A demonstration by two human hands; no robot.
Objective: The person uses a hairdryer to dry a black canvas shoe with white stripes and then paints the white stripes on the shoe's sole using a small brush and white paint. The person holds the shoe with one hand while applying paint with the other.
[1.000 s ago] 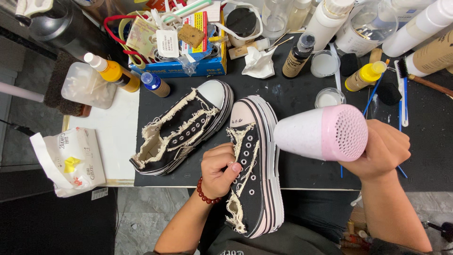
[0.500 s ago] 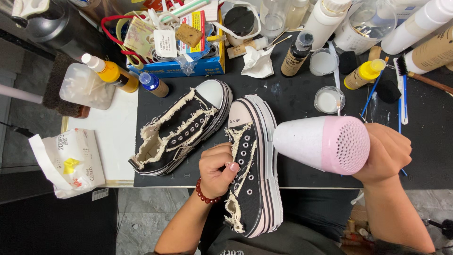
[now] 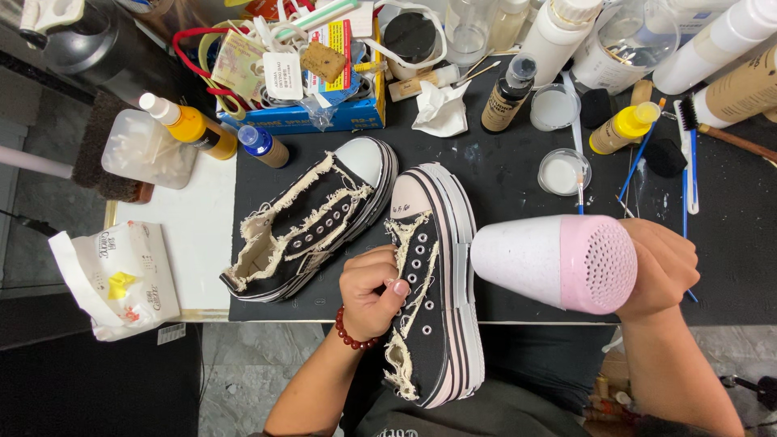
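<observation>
Left hand (image 3: 371, 293) was curled shut on the frayed upper edge of the black platform sneaker (image 3: 433, 283), thumb on the eyelet row, holding the shoe toe-away at the near edge of the black mat (image 3: 502, 174), heel overhanging toward the lap. Right hand (image 3: 660, 267) was wrapped closed around the rear of the pink-and-white hair dryer (image 3: 558, 260), nozzle aimed at the shoe's right sidewall, just beside the striped sole. Whether the nozzle touched the rubber could not be told from above.

To dry well, judged: keep the nozzle slightly off the sole, sweep along its length, and keep the left grip steady so the shoe doesn't roll. The second sneaker (image 3: 312, 222) lay to the left, apart.
</observation>
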